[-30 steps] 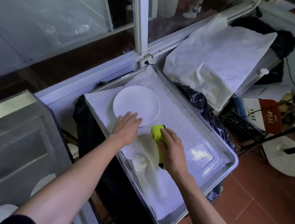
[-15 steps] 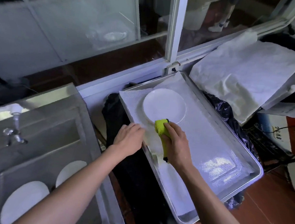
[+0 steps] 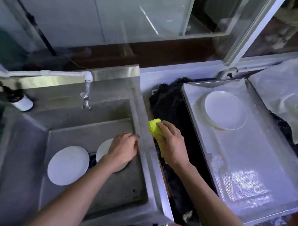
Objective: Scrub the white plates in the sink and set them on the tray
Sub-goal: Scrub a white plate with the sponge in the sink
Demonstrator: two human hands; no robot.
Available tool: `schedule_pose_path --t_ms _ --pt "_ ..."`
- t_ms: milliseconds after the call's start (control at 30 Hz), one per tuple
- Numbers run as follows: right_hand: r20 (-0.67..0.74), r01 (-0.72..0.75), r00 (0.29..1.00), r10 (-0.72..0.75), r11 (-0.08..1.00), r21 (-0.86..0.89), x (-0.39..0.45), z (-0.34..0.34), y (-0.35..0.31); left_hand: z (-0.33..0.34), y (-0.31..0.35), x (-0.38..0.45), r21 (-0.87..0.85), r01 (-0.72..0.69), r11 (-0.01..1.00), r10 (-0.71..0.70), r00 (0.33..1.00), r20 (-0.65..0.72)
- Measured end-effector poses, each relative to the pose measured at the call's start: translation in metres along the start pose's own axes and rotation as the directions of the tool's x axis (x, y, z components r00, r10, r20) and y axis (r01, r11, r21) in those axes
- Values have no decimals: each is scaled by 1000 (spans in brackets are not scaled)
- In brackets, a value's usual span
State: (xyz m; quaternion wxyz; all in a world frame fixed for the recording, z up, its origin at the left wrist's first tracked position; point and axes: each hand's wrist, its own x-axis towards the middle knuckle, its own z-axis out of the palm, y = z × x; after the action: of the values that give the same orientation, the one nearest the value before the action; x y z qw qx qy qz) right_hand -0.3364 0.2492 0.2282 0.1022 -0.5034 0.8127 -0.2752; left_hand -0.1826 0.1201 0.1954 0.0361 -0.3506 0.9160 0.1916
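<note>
Fingers of the right hand [image 3: 170, 143] curl round a yellow sponge [image 3: 155, 128], holding it over the dark gap between sink [image 3: 143, 130] and tray [image 3: 246, 174]. Left hand [image 3: 124, 150] hangs inside the sink, fingers loosely bent; I cannot tell whether they touch the plate [image 3: 103, 149] partly hidden beneath the hand. A second plate [image 3: 68, 165] lies flat on the sink floor to its left, just beside it. On the tray, at its far end, plates [image 3: 225, 110] sit stacked on white mesh lining. A tap [image 3: 86, 97] stands over the sink's back edge, with a bottle [image 3: 21, 102] lying to its left.
</note>
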Motion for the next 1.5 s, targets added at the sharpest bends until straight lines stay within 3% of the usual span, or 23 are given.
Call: schedule_pose_path --t_ms 333,500,667,933,1067,1233,1500 --pt "253 41 967 -30 998 -38 6 105 -107 27 -148 -67 -194 311 930 -308 950 47" --pt "336 21 942 -1 998 -56 5 146 -129 48 -191 -87 -207 392 897 -377 920 109" --pt "403 24 915 5 998 -66 7 182 -122 64 -212 -77 -240 428 871 -392 901 184" --pt "440 -20 897 37 999 -44 17 241 -82 120 -242 -38 -436 544 717 -449 839 309" --pt "457 -59 887 67 998 -31 25 266 -64 150 -252 -20 -556 599 576 -515 794 323" --pt "472 -111 877 95 994 7 29 291 -45 187 -258 -4 -624 585 518 -473 804 362" --pt "500 -152 857 124 988 17 25 302 -27 219 -260 2 -709 612 352 -587 734 342"
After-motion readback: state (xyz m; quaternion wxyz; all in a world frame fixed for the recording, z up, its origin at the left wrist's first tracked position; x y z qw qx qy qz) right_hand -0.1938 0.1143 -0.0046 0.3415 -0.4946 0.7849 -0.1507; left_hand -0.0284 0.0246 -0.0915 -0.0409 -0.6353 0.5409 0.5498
